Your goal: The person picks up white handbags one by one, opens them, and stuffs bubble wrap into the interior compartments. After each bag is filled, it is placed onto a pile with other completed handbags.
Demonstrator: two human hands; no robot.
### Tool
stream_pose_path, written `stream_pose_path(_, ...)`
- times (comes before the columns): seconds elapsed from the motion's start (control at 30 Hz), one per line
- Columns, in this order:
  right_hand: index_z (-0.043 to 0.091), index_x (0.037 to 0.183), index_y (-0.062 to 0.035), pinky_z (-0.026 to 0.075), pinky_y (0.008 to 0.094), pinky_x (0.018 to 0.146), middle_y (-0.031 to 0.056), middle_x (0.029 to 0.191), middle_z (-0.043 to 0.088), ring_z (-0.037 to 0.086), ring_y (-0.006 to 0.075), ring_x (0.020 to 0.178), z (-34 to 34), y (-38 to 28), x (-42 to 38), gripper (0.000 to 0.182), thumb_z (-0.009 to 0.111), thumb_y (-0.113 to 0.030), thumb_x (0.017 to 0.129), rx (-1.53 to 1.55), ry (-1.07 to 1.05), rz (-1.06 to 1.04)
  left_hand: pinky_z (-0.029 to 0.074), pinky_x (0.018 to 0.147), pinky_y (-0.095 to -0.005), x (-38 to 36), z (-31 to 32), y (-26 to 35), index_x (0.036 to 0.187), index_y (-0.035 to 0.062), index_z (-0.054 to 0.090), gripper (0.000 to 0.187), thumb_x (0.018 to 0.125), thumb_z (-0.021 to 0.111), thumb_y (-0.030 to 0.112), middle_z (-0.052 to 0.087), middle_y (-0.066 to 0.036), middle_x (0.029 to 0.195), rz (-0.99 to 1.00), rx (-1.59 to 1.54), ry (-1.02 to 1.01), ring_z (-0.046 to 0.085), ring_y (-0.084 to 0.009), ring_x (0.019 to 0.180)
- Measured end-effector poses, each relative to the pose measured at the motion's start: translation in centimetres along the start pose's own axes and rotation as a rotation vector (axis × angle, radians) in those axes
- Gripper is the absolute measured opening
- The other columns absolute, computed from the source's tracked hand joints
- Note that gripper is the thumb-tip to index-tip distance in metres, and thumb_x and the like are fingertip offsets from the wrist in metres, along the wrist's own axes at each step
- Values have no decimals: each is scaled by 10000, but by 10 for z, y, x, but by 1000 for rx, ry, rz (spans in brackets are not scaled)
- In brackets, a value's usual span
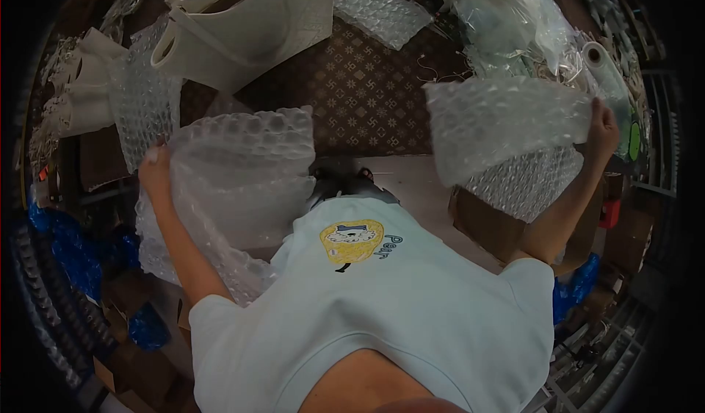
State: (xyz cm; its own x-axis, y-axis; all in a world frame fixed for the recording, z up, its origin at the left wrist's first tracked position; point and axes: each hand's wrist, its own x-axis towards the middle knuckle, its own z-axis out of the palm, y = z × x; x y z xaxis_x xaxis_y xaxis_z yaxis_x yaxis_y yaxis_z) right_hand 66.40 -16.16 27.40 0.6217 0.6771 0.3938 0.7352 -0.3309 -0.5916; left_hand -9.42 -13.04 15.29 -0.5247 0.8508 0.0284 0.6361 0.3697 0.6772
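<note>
My left hand (155,169), out at the left, grips the edge of a large sheet of clear bubble wrap (242,159), which hangs between it and my body. Out at the right, my right hand (604,128) is closed on the upper corner of another bubble wrap piece (507,123). That piece spreads toward the middle, with a further bubbled part (529,181) below it. The two pieces are apart, with the brown patterned surface showing between them.
On the brown patterned table (352,90) lie white curved items (242,31) at the upper left, a small bubble wrap piece (382,9) at the back and clear plastic (514,23) at the upper right. Cardboard boxes (485,225) and blue plastic (70,251) sit lower down.
</note>
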Motion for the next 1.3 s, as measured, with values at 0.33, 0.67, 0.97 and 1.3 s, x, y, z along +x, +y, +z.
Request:
stream_pose_path(0.33,670,799,-90,451,332,527,47,631,593,586,200,568,134,-223,-147,140,687,-222,754,532,-876,-1094,427,680,-223,-130,77,226,917,42,640,189,746,691,103,603,6,913,682,-473,-735,526,-79,731)
stream_pose_path(0.67,570,1127,-54,465,343,766,136,904,658,626,256,901,96,-71,-63,594,739,-361,647,-119,-1183,-254,438,604,-265,-44,69,171,835,26,661,267,796,642,289,627,-20,805,44,-391,-692,572,-120,653)
stream_pose_path(0.97,642,829,5,429,313,652,68,696,599,522,135,665,67,21,-58,312,696,-292,749,-71,-1056,-154,462,695,-290,15,76,142,991,-53,612,426,736,670,283,629,-124,916,-146,-242,-577,597,-190,748)
stream_pose_path(1.3,647,814,-16,314,226,479,-51,557,463,379,34,522,54,-22,-69,176,672,-188,789,254,-766,-109,444,521,-329,-144,34,288,1438,107,158,965,701,760,269,592,-52,617,831,348,-464,540,-164,508)
